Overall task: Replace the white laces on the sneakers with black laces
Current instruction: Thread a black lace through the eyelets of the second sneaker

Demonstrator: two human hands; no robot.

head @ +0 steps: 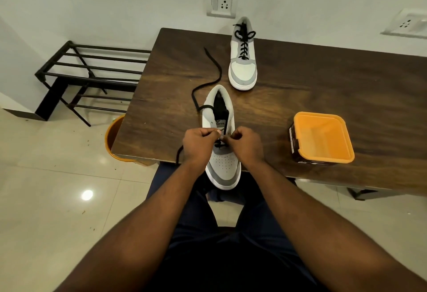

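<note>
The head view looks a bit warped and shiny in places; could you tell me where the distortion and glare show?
In the head view, wide-angle distortion bows the table edges and tilts the wall sockets; a bright glare spot sits on the floor tiles; light is soft and even, with faint shadows beside the far sneaker; both hands at the near sneaker are sharp.
</note>
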